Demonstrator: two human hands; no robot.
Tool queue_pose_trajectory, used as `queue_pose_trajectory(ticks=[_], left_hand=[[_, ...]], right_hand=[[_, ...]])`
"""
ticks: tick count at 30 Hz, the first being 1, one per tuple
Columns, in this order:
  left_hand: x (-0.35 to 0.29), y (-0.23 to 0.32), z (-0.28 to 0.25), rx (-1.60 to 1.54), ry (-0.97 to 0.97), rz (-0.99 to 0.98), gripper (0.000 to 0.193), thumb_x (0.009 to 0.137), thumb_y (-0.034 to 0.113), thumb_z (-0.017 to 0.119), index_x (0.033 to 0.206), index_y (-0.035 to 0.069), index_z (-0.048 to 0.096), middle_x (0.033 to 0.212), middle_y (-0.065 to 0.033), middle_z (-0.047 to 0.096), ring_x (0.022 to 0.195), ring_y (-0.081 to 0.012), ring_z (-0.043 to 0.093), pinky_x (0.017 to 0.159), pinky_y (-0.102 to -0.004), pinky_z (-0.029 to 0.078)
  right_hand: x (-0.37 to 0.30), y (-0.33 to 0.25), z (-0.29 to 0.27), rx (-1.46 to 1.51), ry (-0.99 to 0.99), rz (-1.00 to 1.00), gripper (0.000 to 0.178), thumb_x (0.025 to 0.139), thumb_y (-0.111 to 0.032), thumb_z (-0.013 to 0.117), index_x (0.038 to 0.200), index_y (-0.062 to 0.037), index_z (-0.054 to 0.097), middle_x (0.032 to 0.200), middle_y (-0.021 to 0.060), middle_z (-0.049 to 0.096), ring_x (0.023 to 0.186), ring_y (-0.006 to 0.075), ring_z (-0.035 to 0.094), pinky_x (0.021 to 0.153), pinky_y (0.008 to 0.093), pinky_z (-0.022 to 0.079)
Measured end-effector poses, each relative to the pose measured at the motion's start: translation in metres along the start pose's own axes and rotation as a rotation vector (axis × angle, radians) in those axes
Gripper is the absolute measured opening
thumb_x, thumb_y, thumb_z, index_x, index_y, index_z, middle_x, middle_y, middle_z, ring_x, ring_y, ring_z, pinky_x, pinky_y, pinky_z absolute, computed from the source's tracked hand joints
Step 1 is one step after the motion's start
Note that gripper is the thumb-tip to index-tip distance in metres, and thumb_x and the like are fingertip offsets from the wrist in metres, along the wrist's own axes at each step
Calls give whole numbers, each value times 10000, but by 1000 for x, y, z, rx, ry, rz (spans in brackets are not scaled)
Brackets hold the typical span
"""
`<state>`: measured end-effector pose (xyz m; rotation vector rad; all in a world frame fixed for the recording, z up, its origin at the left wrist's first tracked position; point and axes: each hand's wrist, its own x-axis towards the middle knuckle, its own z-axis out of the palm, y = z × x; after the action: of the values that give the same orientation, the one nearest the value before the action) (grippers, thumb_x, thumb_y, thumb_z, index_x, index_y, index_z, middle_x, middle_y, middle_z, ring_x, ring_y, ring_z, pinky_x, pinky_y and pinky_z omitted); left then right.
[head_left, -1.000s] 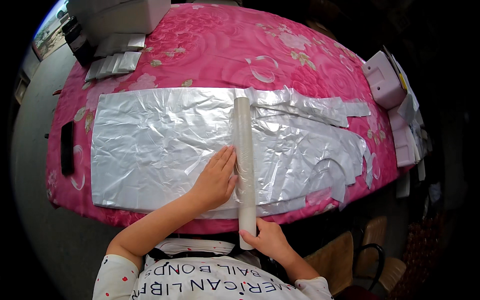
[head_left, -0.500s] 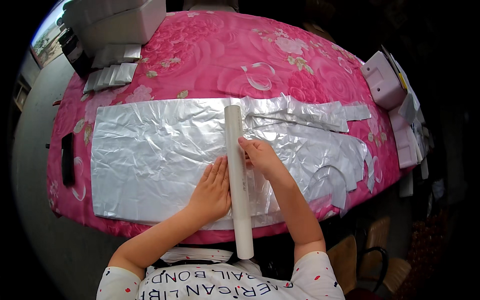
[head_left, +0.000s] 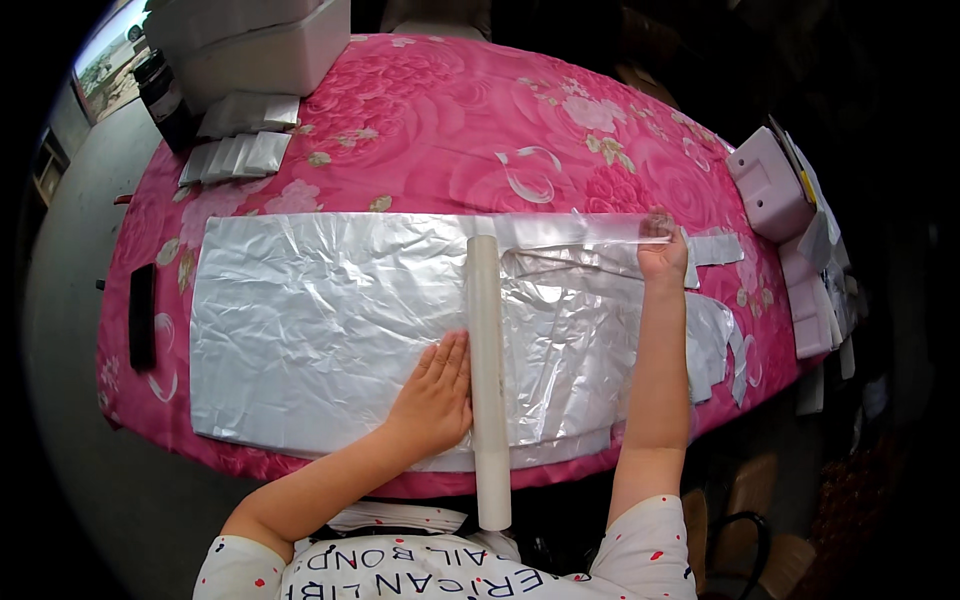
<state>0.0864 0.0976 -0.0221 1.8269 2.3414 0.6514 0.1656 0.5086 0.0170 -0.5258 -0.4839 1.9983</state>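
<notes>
A stack of thin silvery plastic bags (head_left: 320, 330) lies flat across the table, its cut handle ends at the right. Across its middle, from far to near, rests a whitish tube (head_left: 487, 380), its near end beyond the table edge. My left hand (head_left: 432, 395) lies flat on the bags, fingers stretched out and pressed against the tube's left side. At the far right of the stack, my right hand (head_left: 662, 245) has its fingers curled in the film of the top bag's far handle. That film shines taut and partly covers the fingertips.
Folded silvery packets (head_left: 237, 157) sit at the far left beside a white bin (head_left: 270, 60) and a dark jar (head_left: 163, 100). A black oblong object (head_left: 142, 317) lies left of the bags. Pinkish foam boxes (head_left: 768, 185) stand at the right edge of the floral tablecloth (head_left: 430, 130).
My right hand has left the tube and moved right and away to the far bag handle, drawing its film straight. My left hand stays beside the tube. The view has shifted slightly.
</notes>
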Motion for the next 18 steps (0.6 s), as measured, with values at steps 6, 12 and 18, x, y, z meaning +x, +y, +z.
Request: queue_pose_trajectory(ticks=[6,12,18], left_hand=[[0,-1,2,-17,19,7,601,825,210,398,1315,-127,305,1403,-274,267,1339,-361,222,1101,-441,146],[-2,-2,4,12,35,4,602,826,208,401,1318,-125,300,1406,-275,262,1343,-358,215,1102,-437,144],[-21,-18,-20,-821,256,-146,630,818,131,573,1356,32,259,1367,-212,310,1316,-333,258,1069,-447,231]], right_hand=[[5,-73,31,-153,90,-238,228,942,-164,382,1076,-47,524,1083,119,601,986,254,585,811,389,487],[-125,78,139,-654,-428,-124,350,967,-205,381,1285,-70,439,1299,78,499,1140,198,501,943,343,395],[-257,212,131,-1185,-1221,160,627,881,-268,579,1375,-8,294,1400,177,344,1302,255,325,1069,343,234]])
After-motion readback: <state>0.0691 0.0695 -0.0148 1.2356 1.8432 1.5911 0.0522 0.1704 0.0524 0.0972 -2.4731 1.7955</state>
